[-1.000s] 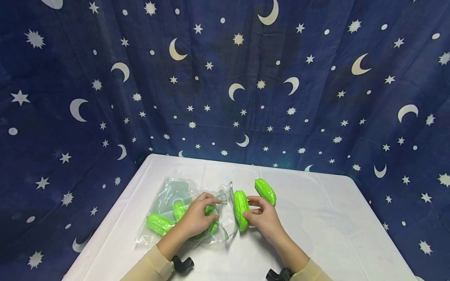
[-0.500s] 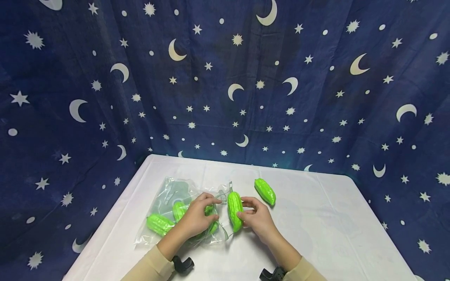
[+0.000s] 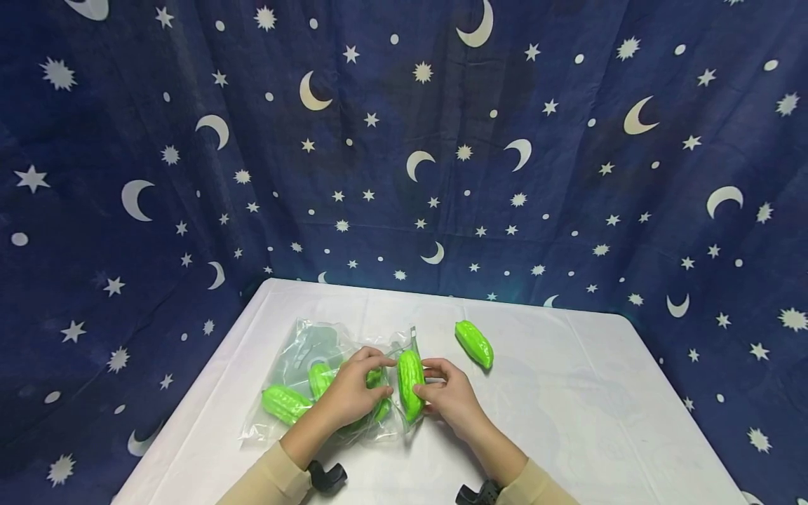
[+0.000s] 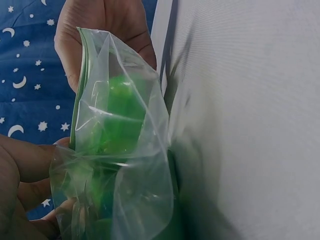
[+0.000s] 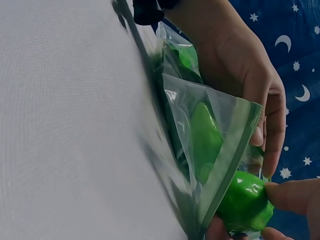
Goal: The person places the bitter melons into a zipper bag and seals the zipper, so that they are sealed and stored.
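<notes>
Right hand (image 3: 447,394) clamped a green gourd (image 3: 410,382) at the mouth of a clear bag (image 3: 287,361) | left hand (image 3: 353,389) curved there, pinch unclear | bagging seemed underway | next move likely called for easing it inside

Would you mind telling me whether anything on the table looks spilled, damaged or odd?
Nothing stands out: no spill or damage shows, though one green gourd lies loose outside the clear bag.

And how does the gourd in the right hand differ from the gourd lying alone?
The held gourd is in the right hand, by the bag; the lone gourd rests untouched on the table. The held gourd points nearly straight ahead; the lone gourd slants. Both are bright green.
</notes>
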Demonstrator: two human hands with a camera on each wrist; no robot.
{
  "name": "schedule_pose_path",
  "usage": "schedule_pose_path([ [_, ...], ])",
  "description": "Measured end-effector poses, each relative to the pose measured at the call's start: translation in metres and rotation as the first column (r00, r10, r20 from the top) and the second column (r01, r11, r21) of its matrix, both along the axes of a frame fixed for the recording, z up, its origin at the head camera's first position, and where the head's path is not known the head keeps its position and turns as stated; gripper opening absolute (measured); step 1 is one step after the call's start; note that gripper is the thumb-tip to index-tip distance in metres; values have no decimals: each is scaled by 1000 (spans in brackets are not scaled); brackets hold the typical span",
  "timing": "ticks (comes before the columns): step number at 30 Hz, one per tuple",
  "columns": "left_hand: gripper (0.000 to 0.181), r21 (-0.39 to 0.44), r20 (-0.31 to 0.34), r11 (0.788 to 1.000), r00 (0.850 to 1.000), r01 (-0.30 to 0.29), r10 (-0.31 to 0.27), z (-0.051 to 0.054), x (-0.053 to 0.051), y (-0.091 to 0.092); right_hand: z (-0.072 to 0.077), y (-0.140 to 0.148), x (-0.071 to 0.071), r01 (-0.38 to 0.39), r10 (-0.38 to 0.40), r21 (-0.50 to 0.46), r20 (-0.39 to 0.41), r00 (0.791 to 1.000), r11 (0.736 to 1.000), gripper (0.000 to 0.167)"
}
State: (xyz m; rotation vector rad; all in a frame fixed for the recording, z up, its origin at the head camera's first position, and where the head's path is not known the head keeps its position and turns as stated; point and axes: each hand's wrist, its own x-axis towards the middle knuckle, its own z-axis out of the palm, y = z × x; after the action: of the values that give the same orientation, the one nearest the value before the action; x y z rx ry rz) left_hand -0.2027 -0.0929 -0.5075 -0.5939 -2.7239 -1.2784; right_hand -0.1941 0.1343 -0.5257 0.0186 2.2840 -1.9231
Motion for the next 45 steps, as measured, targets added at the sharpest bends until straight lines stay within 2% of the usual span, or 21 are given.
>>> schedule_pose_path([
  [17, 44, 28, -12, 1000, 1000, 12, -12, 1, 0, 1, -3, -13, 0, 22, -22, 12, 28, 999, 1000, 62],
  [24, 45, 31, -19, 999, 1000, 14, -14, 3, 1, 1, 0, -18, 2, 29, -28, -14, 31, 999, 999, 62],
  [32, 45, 34, -18, 999, 1000, 19, -18, 4, 2, 1, 1, -21, 2, 38, -37, -18, 27, 999, 999, 58],
  [41, 45, 29, -21, 999, 1000, 15, -14, 4, 1, 1, 1, -19, 5, -16, 16, -30, 0, 1000, 999, 45],
  [45, 44, 34, -16, 999, 1000, 18, -17, 5, 2, 2, -1, -19, 5, 7, -7, -45, 1, 1000, 999, 45],
])
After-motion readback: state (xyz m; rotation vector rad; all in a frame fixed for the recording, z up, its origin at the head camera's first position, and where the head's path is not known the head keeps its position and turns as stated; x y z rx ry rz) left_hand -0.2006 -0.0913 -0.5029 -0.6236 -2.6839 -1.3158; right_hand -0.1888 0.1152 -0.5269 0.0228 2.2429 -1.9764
